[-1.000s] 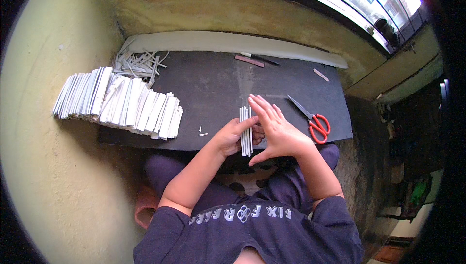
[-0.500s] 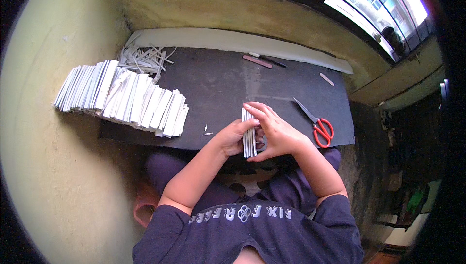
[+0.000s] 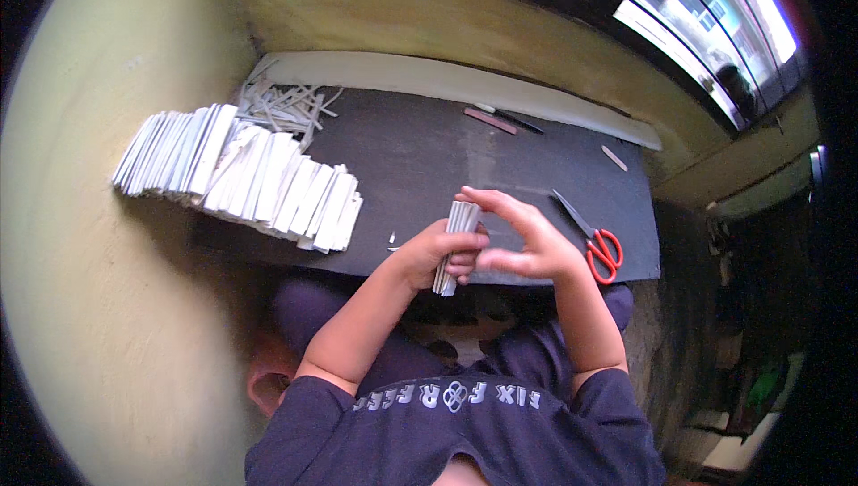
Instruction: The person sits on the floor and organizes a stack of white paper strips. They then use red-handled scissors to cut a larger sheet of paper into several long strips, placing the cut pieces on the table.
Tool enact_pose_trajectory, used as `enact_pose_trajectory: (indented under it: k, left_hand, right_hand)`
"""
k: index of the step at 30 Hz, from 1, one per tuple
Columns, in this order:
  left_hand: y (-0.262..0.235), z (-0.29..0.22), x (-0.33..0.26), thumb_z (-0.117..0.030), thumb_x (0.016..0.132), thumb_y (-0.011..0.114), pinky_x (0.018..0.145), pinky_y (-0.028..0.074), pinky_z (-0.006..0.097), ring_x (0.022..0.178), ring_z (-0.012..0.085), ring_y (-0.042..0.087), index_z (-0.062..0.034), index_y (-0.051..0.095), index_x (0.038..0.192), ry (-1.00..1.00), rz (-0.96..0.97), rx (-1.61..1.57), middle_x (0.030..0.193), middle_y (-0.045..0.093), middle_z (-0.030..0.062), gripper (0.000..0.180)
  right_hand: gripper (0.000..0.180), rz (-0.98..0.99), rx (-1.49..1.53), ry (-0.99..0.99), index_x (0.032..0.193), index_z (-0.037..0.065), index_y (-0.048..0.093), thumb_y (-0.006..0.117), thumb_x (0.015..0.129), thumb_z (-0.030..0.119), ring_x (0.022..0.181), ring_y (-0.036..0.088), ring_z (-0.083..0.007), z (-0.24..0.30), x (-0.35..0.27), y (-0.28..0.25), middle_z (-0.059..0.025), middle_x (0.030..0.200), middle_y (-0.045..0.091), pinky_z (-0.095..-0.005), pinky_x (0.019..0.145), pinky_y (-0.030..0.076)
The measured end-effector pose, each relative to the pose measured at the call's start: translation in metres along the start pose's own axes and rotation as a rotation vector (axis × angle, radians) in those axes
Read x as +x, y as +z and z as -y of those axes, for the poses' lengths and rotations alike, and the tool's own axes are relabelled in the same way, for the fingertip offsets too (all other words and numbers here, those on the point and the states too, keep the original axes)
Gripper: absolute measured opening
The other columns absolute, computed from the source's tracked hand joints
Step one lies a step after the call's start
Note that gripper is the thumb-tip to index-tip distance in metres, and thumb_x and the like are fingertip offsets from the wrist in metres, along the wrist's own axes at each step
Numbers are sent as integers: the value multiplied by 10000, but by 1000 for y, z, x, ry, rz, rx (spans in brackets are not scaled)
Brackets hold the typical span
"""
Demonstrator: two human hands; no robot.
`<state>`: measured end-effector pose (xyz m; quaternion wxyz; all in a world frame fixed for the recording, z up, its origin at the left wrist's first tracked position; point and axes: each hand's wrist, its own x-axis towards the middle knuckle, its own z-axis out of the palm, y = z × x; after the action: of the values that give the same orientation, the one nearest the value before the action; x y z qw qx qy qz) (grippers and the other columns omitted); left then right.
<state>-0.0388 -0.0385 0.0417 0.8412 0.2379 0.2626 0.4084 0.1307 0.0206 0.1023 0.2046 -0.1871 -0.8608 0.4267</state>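
A small bundle of folded white paper strips (image 3: 462,216) stands slightly tilted in my left hand (image 3: 431,252), whose thumb and fingers wrap round its middle. My right hand (image 3: 536,240) is beside the bundle, fingers stretched out and thumb apart. Its fingertips reach the bundle's upper end; whether they touch it I cannot tell. To the left on the dark board (image 3: 384,146) lies a long row of similar white strips (image 3: 259,177), packed side by side. Red-handled scissors (image 3: 605,256) rest to the right of my right hand, blades pointing away from me.
Loose thin paper scraps (image 3: 290,106) are heaped behind the row. Toward the back lie a dark pen-like tool (image 3: 518,121), a reddish flat stick (image 3: 490,121) and a small pale stick (image 3: 615,158). A white roll or strip (image 3: 447,84) runs along the back wall.
The bundle has tilted, its top leaning right, within my left hand. My right hand's thumb has come off the bundle's lower end and moved up. The whole view has shifted slightly.
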Motion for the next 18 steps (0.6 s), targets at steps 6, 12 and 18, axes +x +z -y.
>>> enact_pose_trajectory:
  k: [6,12,18]
  left_hand:
    - [-12,-8,-27,-184,752,647,366,336,217,349,54,355,7,538,1015,-45,269,94,478,374,-28,343]
    - [-19,-18,-68,-285,809,630,512,454,235,522,115,554,24,547,1033,165,15,206,646,564,51,390]
    - [-31,-39,-133,-215,813,677,729,483,260,819,128,603,59,516,1109,493,-672,706,921,630,114,434]
  right_hand:
    - [303,120,285,103,1135,14,576,599,839,75,542,522,-70,3,24,9,-48,797,608,-246,532,438]
    - [300,133,537,187,1120,-19,579,618,847,100,626,524,-49,13,65,25,-13,818,617,-217,550,440]
    - [294,-37,515,192,1083,-15,608,627,842,152,800,576,-83,-1,123,33,-43,899,642,-235,730,475]
